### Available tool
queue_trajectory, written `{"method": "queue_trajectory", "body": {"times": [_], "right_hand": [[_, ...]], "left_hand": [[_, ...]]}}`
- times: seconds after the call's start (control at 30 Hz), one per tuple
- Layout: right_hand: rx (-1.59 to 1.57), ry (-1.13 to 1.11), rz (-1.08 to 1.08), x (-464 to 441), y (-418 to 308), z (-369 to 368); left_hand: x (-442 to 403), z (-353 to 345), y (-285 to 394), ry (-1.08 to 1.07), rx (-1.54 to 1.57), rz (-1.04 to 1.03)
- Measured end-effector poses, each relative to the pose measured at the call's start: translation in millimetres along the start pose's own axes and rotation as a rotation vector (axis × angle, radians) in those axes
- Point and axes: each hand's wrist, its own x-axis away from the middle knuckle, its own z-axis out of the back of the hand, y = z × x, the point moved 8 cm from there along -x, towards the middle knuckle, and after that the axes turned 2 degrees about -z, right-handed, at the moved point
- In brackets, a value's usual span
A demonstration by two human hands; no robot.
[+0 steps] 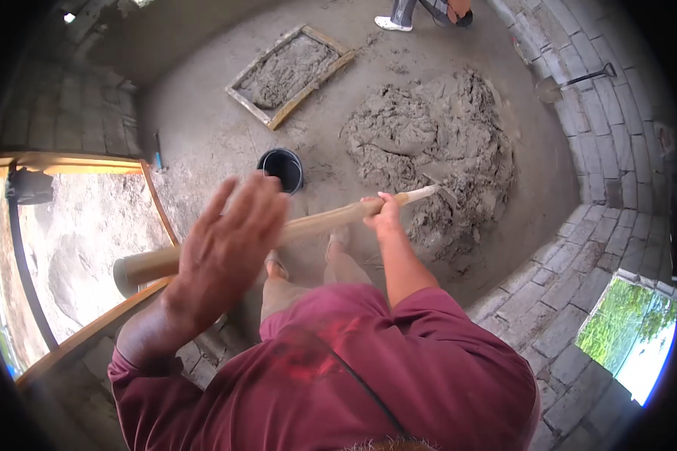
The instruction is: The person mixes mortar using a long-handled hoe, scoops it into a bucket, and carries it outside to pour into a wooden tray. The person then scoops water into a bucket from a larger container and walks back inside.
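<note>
A thick wooden handle (316,222) runs from the lower left to a heap of wet grey mud (444,143), where its tool head meets the heap. My right hand (384,213) is wrapped round the handle near the heap. Raised over the handle's thick end, my left hand (233,233) has its fingers stretched out and somewhat blurred, and it hides part of the handle. Whether its palm touches the wood cannot be made out.
A wooden frame (312,90) filled with mud lies on the floor. Below it stands a black bucket (299,174). A shovel (579,80) leans at the right block wall (564,301). Another person's legs (402,13) show at the top. A framed opening (154,203) is at left.
</note>
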Motion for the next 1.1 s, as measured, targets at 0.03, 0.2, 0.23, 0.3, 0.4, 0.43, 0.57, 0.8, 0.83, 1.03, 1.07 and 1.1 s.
{"method": "queue_trajectory", "body": {"times": [0.03, 0.2, 0.23, 0.3, 0.4, 0.43, 0.57, 0.8, 0.83, 1.03, 1.07, 1.1], "right_hand": [[-0.038, 0.020, -0.073, -17, 21, 21], [-0.072, 0.105, 0.016, -47, 58, 83], [-0.012, 0.096, 0.046, -52, 57, 93], [0.088, 0.143, 0.048, -52, 68, 109], [0.167, 0.190, 0.064, -38, 96, 116], [0.194, 0.196, 0.025, -34, 116, 122], [0.195, 0.140, -0.005, 26, 201, 115], [0.236, -0.141, 0.048, -37, 237, 104], [0.318, -0.110, 0.002, -52, 257, 110], [0.446, 0.126, -0.294, -126, 423, 201], [0.555, 0.140, -0.315, -146, 450, 232], [0.571, 0.229, -0.379, -153, 477, 257]], "left_hand": [[34, -50, -18, -0.238, -0.126, 0.122], [172, -135, 15, -0.595, 0.243, 0.556], [182, -140, 21, -0.515, 0.219, 0.566], [220, -162, 33, -0.404, 0.145, 0.588], [290, -195, 31, -0.324, 0.091, 0.683], [319, -197, 27, -0.327, 0.150, 0.750], [456, -236, 15, -0.736, 0.491, 0.951], [578, -277, 42, -0.912, 0.767, 0.970], [589, -288, 41, -0.937, 0.748, 0.965], [703, -309, 48, -1.101, 0.568, 1.153], [727, -308, 56, -1.136, 0.482, 1.185], [735, -301, 60, -1.163, 0.430, 1.209]]}}
